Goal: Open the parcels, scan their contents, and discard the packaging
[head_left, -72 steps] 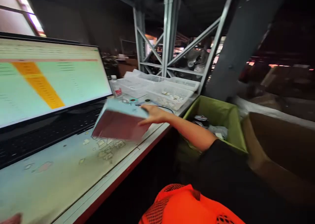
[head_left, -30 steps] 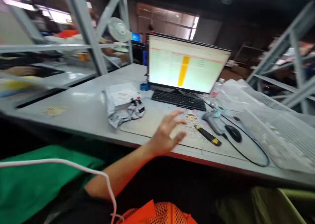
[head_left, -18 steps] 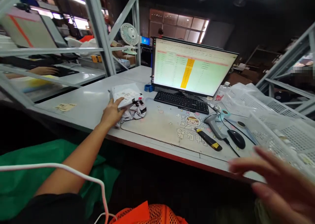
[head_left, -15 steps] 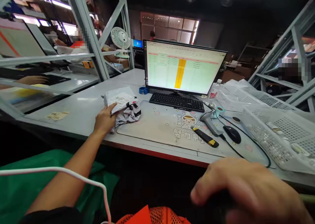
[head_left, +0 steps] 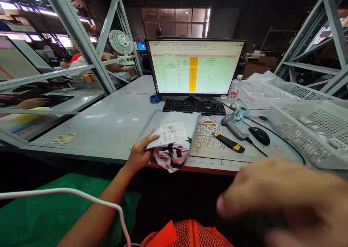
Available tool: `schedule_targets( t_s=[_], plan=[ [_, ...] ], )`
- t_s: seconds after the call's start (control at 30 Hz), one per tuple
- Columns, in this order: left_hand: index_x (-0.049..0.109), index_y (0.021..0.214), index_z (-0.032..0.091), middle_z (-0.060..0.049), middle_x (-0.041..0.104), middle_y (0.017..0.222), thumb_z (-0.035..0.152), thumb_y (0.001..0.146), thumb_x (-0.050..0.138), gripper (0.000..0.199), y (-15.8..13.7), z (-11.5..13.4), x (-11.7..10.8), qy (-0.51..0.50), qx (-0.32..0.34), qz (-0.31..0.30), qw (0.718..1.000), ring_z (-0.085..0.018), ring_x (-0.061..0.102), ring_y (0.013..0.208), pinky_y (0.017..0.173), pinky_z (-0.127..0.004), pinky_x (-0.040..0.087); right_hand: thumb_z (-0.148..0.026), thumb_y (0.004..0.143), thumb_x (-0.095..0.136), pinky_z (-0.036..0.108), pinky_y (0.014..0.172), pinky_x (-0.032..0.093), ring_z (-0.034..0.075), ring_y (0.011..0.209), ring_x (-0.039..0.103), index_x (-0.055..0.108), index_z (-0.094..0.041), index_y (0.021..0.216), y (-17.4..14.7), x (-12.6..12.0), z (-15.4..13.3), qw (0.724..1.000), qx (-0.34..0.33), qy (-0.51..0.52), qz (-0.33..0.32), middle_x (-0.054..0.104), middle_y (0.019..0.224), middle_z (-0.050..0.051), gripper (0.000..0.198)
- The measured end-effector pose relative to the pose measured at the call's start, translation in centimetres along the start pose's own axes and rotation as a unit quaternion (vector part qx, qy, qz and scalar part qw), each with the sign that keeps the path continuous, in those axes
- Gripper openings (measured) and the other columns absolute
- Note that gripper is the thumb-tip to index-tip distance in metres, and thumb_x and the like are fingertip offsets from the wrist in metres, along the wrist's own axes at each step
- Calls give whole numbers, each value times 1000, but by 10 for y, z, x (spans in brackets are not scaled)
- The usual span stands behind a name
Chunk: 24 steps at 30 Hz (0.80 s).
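Note:
My left hand is closed on the left edge of a white plastic mailing bag, with its thumb on top. A printed barcode label faces up on the bag, and its crumpled near end with black and red print hangs at the desk's front edge. Low on the right, my right hand is in front of the desk edge, smeared by motion, so its fingers cannot be made out. Nearest to it on the desk lie a black and yellow box cutter, a grey barcode scanner and a black mouse.
A monitor showing a spreadsheet stands behind a black keyboard. Blue tape lies left of it, a bottle right. White plastic baskets line the right side. Metal frame posts rise at left; another person's hand is beyond.
My left hand has brought the mailing bag rightward and nearer, from the desk's left part onto the mat before the keyboard. My right hand stays low on the right, more blurred. The view has shifted slightly.

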State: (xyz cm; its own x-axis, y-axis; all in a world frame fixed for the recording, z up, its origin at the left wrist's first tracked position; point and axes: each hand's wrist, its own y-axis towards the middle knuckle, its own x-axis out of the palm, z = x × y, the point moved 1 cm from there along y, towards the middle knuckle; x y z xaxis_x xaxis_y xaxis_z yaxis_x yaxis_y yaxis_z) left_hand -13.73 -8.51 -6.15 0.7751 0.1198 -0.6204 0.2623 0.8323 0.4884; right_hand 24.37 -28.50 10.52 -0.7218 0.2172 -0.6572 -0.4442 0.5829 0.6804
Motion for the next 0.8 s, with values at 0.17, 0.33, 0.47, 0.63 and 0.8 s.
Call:
schedule_targets(
  t_s=[0.17, 0.33, 0.47, 0.63, 0.8],
  plan=[
    [54, 155, 20, -10, 70, 143, 27, 76, 63, 81, 9, 36, 31, -11, 29, -96, 995, -32, 74, 116, 101, -41, 60, -51, 94, 65, 48, 88, 62, 27, 84, 75, 71, -28, 139, -9, 0, 126, 943, 291, -154, 57, 79, 101, 9, 51],
    [50, 158, 22, -11, 73, 138, 28, 83, 65, 76, 15, 52, 22, 9, 52, -100, 994, -30, 77, 108, 92, -39, 62, -48, 98, 59, 52, 106, 51, 42, 129, 63, 56, -6, 151, -52, 31, 235, 780, 500, -348, -142, 68, 139, 25, 67],
    [49, 157, 19, -14, 63, 152, 33, 90, 69, 71, 18, 58, 17, 20, 100, -95, 990, -32, 69, 129, 109, -44, 57, -50, 104, 53, 54, 111, 45, 43, 130, 63, 52, -4, 149, -42, 58, 250, 734, 534, -381, -177, 69, 133, 27, 65],
    [46, 159, 20, -15, 45, 168, 33, 94, 69, 70, 12, 53, 29, 17, 159, -83, 984, -33, 50, 152, 122, -49, 49, -33, 93, 68, 48, 105, 50, 42, 135, 60, 50, -2, 149, -3, 76, 266, 727, 599, -317, -112, 62, 140, 32, 66],
    [45, 159, 20, -15, 43, 170, 23, 90, 66, 72, 9, 46, 32, 18, 150, -86, 985, -32, 49, 153, 120, -49, 51, -31, 94, 65, 38, 75, 58, 31, 90, 74, 71, -6, 115, 30, 40, 252, 747, 602, -262, -100, 74, 94, 20, 33]
  ],
)
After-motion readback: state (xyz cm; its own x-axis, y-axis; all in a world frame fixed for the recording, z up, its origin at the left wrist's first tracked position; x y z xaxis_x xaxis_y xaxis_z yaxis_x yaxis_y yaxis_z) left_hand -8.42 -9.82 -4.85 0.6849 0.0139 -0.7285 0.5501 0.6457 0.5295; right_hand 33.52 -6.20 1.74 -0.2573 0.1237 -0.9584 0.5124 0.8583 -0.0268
